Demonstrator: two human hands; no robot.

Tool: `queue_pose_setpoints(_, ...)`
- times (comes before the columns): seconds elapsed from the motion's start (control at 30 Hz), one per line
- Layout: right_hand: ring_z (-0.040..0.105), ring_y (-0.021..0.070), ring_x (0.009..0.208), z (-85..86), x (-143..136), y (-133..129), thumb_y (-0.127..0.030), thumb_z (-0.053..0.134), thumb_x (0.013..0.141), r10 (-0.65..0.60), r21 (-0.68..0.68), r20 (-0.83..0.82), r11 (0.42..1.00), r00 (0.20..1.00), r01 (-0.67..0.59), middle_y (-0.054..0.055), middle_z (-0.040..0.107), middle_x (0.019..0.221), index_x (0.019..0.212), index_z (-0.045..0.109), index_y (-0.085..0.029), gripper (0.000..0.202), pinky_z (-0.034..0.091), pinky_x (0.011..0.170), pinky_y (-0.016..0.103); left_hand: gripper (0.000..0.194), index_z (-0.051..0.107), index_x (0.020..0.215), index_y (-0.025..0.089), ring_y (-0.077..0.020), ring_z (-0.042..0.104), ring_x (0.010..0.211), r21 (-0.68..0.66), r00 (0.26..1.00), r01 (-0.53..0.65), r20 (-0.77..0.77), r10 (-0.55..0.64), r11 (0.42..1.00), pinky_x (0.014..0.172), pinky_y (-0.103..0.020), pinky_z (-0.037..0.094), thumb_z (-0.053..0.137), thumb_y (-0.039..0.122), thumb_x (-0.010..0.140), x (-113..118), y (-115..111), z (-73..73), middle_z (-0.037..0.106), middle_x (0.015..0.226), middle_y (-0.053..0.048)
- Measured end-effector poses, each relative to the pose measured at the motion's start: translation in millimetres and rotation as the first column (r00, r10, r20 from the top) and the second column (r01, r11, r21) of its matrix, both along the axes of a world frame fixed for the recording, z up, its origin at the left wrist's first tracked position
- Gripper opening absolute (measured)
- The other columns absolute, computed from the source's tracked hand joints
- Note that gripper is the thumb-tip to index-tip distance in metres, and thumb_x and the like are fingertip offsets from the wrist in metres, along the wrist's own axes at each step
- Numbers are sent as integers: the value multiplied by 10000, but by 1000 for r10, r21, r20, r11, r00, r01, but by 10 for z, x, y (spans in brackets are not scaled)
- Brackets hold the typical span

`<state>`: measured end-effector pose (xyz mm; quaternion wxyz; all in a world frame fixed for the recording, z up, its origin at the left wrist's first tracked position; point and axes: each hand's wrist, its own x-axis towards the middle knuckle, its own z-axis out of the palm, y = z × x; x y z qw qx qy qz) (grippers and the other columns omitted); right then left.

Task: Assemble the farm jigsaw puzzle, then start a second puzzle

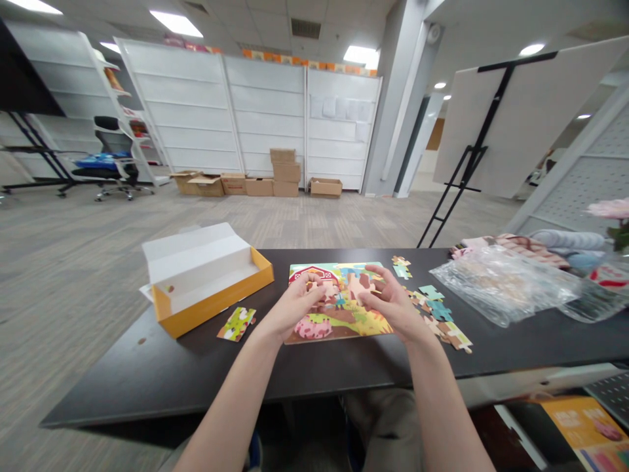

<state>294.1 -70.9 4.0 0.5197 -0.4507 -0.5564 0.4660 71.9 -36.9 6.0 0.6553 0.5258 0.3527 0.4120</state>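
Observation:
A colourful farm picture board [314, 328] with a red barn and a pink pig lies flat on the black table. Over its left half is my left hand [301, 300], fingers closed around a small brown-and-pale puzzle piece [330, 292]. My right hand [390, 303] pinches another brown-and-pale puzzle piece [360, 286] between thumb and fingers, above the board's right half. The two pieces are apart. Loose puzzle pieces [439, 310] lie in a cluster right of the board, and a joined green section [236, 324] rests to its left.
An open yellow box [216, 303] with a white inside stands at the table's left. Clear plastic packaging [506, 285] and rolled fabrics [567, 240] lie at the right. Beyond the black table [162, 373] are an easel [459, 174] and cardboard boxes [285, 174].

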Motion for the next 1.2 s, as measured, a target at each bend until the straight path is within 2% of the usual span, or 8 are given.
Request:
queue_pose_setpoints(0.1, 654, 153, 785, -14, -12, 2, -412, 779, 782, 21, -10, 8, 1000, 1000, -21, -12, 630, 915, 1320, 476, -295, 629, 538, 681, 279, 416, 534, 1027, 216, -155, 670, 823, 18, 999, -14, -44, 15, 1000, 693, -255, 496, 758, 478, 795, 8, -2, -25, 685, 919, -13)
queue_pose_setpoints(0.2, 670, 178, 833, -20, -5, 16, -454, 767, 781, 22, -7, 61, 1000, 998, -22, -2, 627, 900, 1179, 566, -265, 484, 559, 681, 291, 468, 592, 1149, 209, -163, 669, 869, 67, 998, -9, -57, 13, 998, 722, -264, 504, 738, 492, 807, 6, 9, -49, 693, 1025, -46)
queue_pose_setpoints(0.37, 678, 185, 848, -19, 52, 29, -520, 737, 803, 5, -23, 91, 1000, 996, -3, 20, 662, 920, 1010, 594, -239, 377, 549, 666, 279, 496, 602, 1152, 194, -199, 677, 919, 60, 999, 10, -44, -7, 998, 787, -312, 525, 806, 406, 752, -5, 16, -30, 700, 999, -60)
queue_pose_setpoints(0.47, 661, 168, 819, -44, 83, 48, -522, 749, 795, -40, -11, 95, 999, 995, 41, 11, 638, 927, 1050, 595, -243, 408, 543, 660, 273, 516, 588, 1141, 202, -220, 665, 1011, 100, 999, 43, -28, -41, 994, 866, -352, 524, 838, 291, 699, -15, 5, -19, 687, 1129, -87)
queue_pose_setpoints(0.63, 580, 140, 720, -91, 82, 87, -491, 717, 836, -57, 62, 111, 997, 992, 50, -31, 561, 799, 1195, 571, -250, 456, 503, 638, 267, 478, 588, 1085, 206, -233, 650, 1047, 200, 981, 15, -191, 24, 980, 878, -365, 518, 836, 230, 676, -10, 13, -75, 678, 1123, -86)
queue_pose_setpoints(0.87, 611, 156, 797, -87, 32, 65, -470, 726, 840, 4, 80, 78, 997, 997, -10, 0, 620, 900, 1151, 596, -251, 402, 517, 706, 285, 554, 538, 1059, 204, -199, 713, 769, 18, 985, 161, -66, -159, 987, 733, -338, 548, 897, 280, 644, 55, 41, -113, 715, 814, -18)
queue_pose_setpoints(1.03, 636, 147, 780, -82, 27, 55, -441, 773, 810, 3, 43, 67, 999, 998, -6, 4, 645, 905, 1037, 613, -237, 345, 528, 679, 270, 389, 610, 932, 167, -151, 689, 772, 40, 990, 144, -12, -144, 989, 749, -293, 552, 876, 315, 692, 101, 18, -55, 699, 831, -13)
queue_pose_setpoints(1.2, 644, 144, 743, -54, -1, 54, -469, 800, 772, -9, -5, 60, 1000, 998, 9, 7, 671, 898, 895, 567, -218, 364, 514, 616, 252, 361, 628, 984, 163, -150, 688, 861, 46, 979, 178, 94, -182, 983, 804, -289, 560, 833, 354, 758, 137, 19, -82, 698, 943, -25)
